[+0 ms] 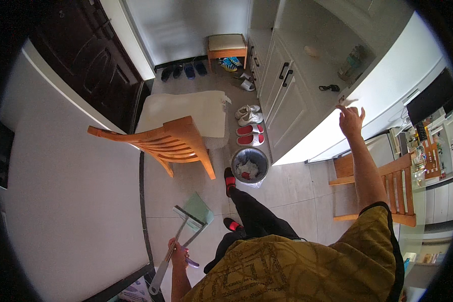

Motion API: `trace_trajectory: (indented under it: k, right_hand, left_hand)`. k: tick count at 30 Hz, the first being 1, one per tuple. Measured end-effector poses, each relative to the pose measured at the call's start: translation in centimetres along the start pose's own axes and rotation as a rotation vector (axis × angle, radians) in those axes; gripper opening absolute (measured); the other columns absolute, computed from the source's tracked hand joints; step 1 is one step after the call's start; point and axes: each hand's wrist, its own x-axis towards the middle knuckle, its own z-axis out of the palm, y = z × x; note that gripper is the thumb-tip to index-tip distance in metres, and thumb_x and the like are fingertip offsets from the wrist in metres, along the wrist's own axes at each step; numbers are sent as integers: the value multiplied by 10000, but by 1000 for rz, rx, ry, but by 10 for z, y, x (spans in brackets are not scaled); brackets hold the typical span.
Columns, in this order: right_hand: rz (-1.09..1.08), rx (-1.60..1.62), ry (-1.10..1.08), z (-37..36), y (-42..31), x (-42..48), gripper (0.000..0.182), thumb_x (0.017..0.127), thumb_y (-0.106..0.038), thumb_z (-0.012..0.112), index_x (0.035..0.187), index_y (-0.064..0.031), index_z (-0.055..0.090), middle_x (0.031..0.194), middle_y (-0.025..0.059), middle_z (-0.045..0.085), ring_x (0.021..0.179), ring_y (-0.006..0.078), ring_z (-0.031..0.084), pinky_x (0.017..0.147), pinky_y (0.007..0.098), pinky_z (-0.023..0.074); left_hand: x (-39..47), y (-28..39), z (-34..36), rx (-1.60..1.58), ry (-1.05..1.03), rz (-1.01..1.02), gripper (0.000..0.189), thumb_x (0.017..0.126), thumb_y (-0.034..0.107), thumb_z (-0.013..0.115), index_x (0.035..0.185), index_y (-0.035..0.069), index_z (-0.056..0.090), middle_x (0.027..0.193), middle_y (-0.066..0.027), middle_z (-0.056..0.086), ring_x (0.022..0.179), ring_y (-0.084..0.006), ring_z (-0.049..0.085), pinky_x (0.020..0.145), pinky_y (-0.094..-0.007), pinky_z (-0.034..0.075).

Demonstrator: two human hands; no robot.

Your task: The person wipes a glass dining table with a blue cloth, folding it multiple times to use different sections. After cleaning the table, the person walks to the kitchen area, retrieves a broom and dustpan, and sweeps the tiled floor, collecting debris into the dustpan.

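My left hand (179,254), low on the left, is wrapped around the grey handle of a flat-headed broom (158,277) and a second handle with a purple grip (191,262). A pale green dustpan (197,205) is at the far end of these handles, near the floor, and the broom's head lies across it. My right hand (351,121) is raised on the right beside the end of a white cabinet (285,109). Its fingers are spread and hold nothing, with the index finger extended by the cabinet edge. Whether the fingertip touches the edge I cannot tell.
A lined trash bin (250,151) holding crumpled waste stands by my foot. Ahead is a wooden chair (181,132) with a cream seat cover. Red-and-white slippers (250,140), white shoes (248,115) and a padded stool (227,43) line the way. Another chair (398,188) is at right.
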Motion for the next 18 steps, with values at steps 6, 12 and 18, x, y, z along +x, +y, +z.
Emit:
trace_trajectory:
  k: [6, 12, 18]
  right_hand:
    - [109, 548, 20, 22, -8, 8, 330, 825, -106, 592, 1141, -203, 578, 996, 103, 626, 875, 257, 621, 754, 366, 504]
    - [174, 612, 47, 44, -10, 25, 352, 840, -65, 552, 1159, -215, 531, 1019, 148, 617, 870, 309, 622, 717, 415, 505]
    - [254, 709, 145, 83, -48, 16, 282, 862, -86, 532, 1140, -129, 517, 735, 113, 624, 675, 223, 626, 593, 352, 497]
  left_hand:
    - [4, -8, -11, 13, 16, -30, 271, 924, 331, 482, 1148, 219, 378, 683, -24, 452, 437, -125, 449, 342, -227, 364]
    - [7, -15, -17, -34, 25, -67, 276, 924, 305, 487, 1168, 234, 379, 694, -15, 412, 434, -127, 444, 334, -227, 359]
    - [-1, 1, 3, -80, 142, -108, 259, 928, 284, 473, 1168, 241, 385, 672, -19, 423, 422, -120, 433, 333, -226, 358]
